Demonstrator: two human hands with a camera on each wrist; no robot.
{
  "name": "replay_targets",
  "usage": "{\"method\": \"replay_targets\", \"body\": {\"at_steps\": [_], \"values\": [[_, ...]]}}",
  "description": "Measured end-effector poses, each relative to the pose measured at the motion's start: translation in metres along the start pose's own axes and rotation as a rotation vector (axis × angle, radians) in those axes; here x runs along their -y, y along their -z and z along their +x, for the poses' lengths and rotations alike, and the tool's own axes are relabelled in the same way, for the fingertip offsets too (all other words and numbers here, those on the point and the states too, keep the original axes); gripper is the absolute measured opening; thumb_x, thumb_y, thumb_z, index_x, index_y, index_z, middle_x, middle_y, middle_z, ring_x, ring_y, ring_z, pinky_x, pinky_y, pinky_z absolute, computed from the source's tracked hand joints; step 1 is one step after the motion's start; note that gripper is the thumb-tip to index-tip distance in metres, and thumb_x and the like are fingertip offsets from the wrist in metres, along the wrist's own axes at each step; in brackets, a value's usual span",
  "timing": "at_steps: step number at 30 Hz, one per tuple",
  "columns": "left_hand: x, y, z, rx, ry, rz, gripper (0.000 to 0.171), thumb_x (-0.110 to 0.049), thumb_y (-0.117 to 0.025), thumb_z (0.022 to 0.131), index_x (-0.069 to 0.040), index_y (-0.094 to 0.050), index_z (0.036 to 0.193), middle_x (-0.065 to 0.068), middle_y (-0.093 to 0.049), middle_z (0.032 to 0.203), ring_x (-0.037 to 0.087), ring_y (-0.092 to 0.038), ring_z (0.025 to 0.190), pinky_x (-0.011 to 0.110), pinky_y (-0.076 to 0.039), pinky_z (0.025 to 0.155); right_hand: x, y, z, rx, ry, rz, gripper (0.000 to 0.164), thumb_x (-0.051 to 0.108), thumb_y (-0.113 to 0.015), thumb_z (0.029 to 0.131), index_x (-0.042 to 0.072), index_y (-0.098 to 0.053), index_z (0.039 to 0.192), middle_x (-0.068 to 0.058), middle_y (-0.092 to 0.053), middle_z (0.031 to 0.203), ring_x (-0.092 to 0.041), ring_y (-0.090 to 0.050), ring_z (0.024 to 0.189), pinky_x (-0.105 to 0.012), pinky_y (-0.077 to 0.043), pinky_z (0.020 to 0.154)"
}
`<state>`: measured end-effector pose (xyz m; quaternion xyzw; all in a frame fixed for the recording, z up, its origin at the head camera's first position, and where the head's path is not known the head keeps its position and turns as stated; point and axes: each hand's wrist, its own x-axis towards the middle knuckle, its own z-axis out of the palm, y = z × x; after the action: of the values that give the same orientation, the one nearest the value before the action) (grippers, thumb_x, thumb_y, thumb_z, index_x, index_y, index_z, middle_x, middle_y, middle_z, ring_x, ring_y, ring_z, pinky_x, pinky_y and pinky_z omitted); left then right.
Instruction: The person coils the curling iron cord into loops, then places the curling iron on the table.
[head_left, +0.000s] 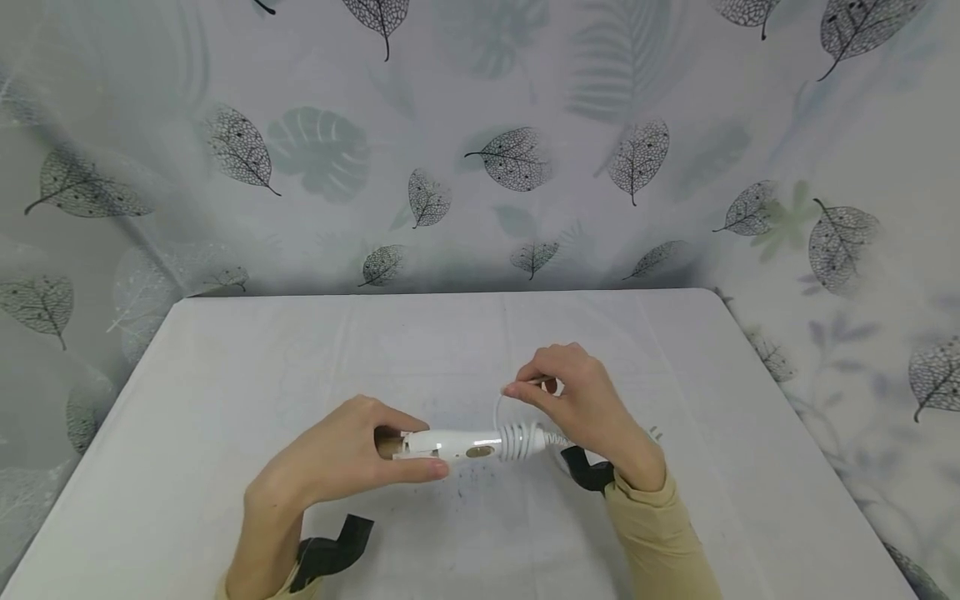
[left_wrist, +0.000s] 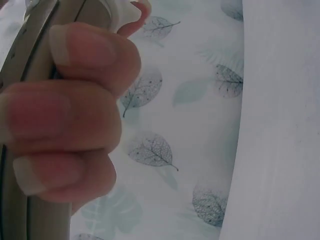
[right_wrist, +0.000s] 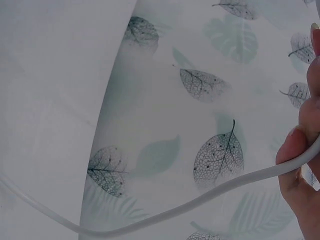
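A hair iron with a white handle (head_left: pixel 457 445) and a gold-brown heating end (left_wrist: pixel 40 60) lies level above the table, in front of the person. The left hand (head_left: pixel 337 454) grips it at the heating end, thumb along the near side of the handle; in the left wrist view, curled fingers (left_wrist: pixel 85 115) wrap that end. The white power cord (head_left: pixel 517 442) circles the tail of the handle in several loops. Above these loops, the right hand (head_left: pixel 573 396) pinches a raised length of cord between thumb and fingers. The right wrist view shows this cord (right_wrist: pixel 200 200) running slack to the lower left.
A white-covered table (head_left: pixel 300 350) spreads beneath the hands, backed by a leaf-printed curtain (head_left: pixel 465 100). The plug's prongs (head_left: pixel 656 433) show just beyond the right wrist. Black straps (head_left: pixel 333 550) hang at both wrists.
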<state>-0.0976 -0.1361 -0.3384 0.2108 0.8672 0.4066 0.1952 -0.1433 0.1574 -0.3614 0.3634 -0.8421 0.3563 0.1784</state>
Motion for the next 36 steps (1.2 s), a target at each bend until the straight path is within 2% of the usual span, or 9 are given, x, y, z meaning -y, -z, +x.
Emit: {"method": "replay_targets", "body": {"at_steps": [5,9,13,16,18,23,28,32,36], "values": [[0.000,-0.003,0.002,0.005,0.093,0.047,0.041,-0.067,-0.074,0.078,-0.028,-0.076,0.090,-0.011,-0.062,0.068,0.008,-0.054,0.061,0.027,-0.042,0.052,0.001,-0.004,0.002,-0.002,0.011,-0.034,0.015,0.015,-0.085,0.077,0.019,-0.072,0.081,0.014,-0.058,0.068,-0.005,-0.043,0.062,-0.026,-0.033,0.067],[0.000,-0.006,0.004,-0.002,0.112,0.061,0.038,-0.070,-0.071,0.078,-0.032,-0.073,0.082,-0.010,-0.049,0.057,0.006,-0.040,0.052,0.025,-0.032,0.046,0.002,-0.007,0.002,-0.046,0.036,-0.037,0.017,0.012,-0.087,0.074,0.018,-0.072,0.079,0.013,-0.059,0.067,-0.006,-0.043,0.060,-0.026,-0.033,0.066],[0.001,-0.008,0.005,-0.011,0.119,0.062,0.037,-0.071,-0.069,0.079,-0.034,-0.071,0.079,-0.010,-0.047,0.056,0.006,-0.038,0.051,0.025,-0.030,0.046,0.004,-0.008,0.003,-0.061,0.061,-0.030,0.016,0.012,-0.087,0.074,0.017,-0.072,0.077,0.012,-0.058,0.065,-0.007,-0.044,0.059,-0.025,-0.033,0.066],[0.001,-0.008,0.005,-0.024,0.140,0.076,0.039,-0.072,-0.068,0.079,-0.033,-0.072,0.081,-0.010,-0.053,0.059,0.007,-0.043,0.054,0.026,-0.034,0.048,0.007,-0.009,0.005,-0.053,0.072,-0.019,0.015,0.013,-0.087,0.075,0.017,-0.073,0.077,0.012,-0.058,0.065,-0.007,-0.044,0.059,-0.024,-0.033,0.067],[0.001,-0.007,0.005,-0.043,0.174,0.083,0.043,-0.073,-0.068,0.078,-0.031,-0.074,0.089,-0.010,-0.060,0.068,0.008,-0.050,0.061,0.027,-0.039,0.054,0.008,-0.009,0.005,-0.049,0.074,-0.017,0.015,0.013,-0.087,0.076,0.017,-0.072,0.076,0.011,-0.058,0.064,-0.007,-0.043,0.060,-0.024,-0.032,0.067],[0.000,-0.007,0.004,-0.113,0.275,0.125,0.072,-0.079,-0.066,0.074,-0.021,-0.074,0.116,-0.010,-0.070,0.098,0.006,-0.062,0.086,0.036,-0.051,0.074,0.011,-0.012,0.006,-0.066,0.090,-0.026,0.016,0.012,-0.087,0.075,0.016,-0.072,0.075,0.011,-0.058,0.064,-0.008,-0.044,0.059,-0.024,-0.032,0.067],[0.000,-0.008,0.004,-0.154,0.308,0.194,0.084,-0.086,-0.060,0.071,-0.019,-0.072,0.121,-0.006,-0.071,0.107,0.005,-0.063,0.091,0.038,-0.052,0.078,0.013,-0.017,0.007,-0.085,0.144,-0.021,0.018,0.007,-0.088,0.072,0.015,-0.072,0.077,0.010,-0.059,0.065,-0.009,-0.044,0.057,-0.026,-0.033,0.066],[-0.001,-0.008,0.006,-0.174,0.300,0.209,0.074,-0.085,-0.060,0.072,-0.025,-0.075,0.112,-0.009,-0.068,0.086,0.008,-0.058,0.071,0.033,-0.046,0.062,0.014,-0.019,0.007,-0.090,0.160,-0.037,0.018,0.006,-0.087,0.072,0.015,-0.073,0.078,0.010,-0.059,0.065,-0.009,-0.044,0.057,-0.026,-0.033,0.067],[-0.001,-0.008,0.008,-0.229,0.288,0.229,0.067,-0.085,-0.059,0.073,-0.029,-0.074,0.106,-0.008,-0.060,0.070,0.012,-0.049,0.057,0.031,-0.037,0.052,0.015,-0.019,0.007,-0.096,0.152,-0.049,0.016,0.006,-0.086,0.074,0.014,-0.073,0.080,0.009,-0.060,0.066,-0.008,-0.044,0.058,-0.027,-0.033,0.068]]}}
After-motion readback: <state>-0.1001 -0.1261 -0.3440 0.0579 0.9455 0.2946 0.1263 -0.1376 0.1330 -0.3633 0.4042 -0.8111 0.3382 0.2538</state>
